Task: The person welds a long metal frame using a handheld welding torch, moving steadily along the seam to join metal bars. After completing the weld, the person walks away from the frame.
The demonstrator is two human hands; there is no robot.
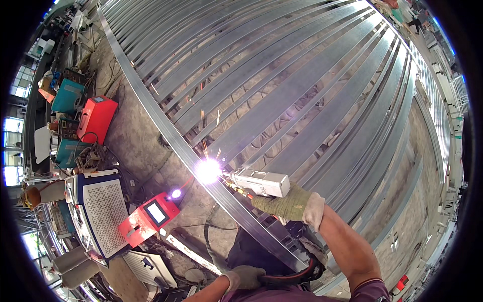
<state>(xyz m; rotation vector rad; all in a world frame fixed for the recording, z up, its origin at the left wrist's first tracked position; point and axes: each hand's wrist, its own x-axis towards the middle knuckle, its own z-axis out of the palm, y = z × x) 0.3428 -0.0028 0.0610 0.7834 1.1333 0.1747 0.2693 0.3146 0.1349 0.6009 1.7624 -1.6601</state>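
Note:
My right hand [291, 204], in a greenish work glove with a pale cuff, is closed round a silver-grey welding gun [261, 182]. The gun's nozzle points left at a long metal rail [172, 130]. A blinding white glow with flying sparks [208, 171] hides the spot where nozzle and rail come together. Low in the view, my left hand [245, 277], in a grey glove, is closed on a thick black hose [294, 278] with a reddish stripe. This hose curves up toward the right forearm. Parallel grey metal slats [282, 113] run from the rail toward the far right.
Left of the rail stand a red machine with a small screen [157, 214], a white perforated cabinet [103, 209], a red case [98, 120] and teal machines [69, 95]. Cables [314, 95] lie on the floor beneath the slats. More metal bars [397, 191] lie at right.

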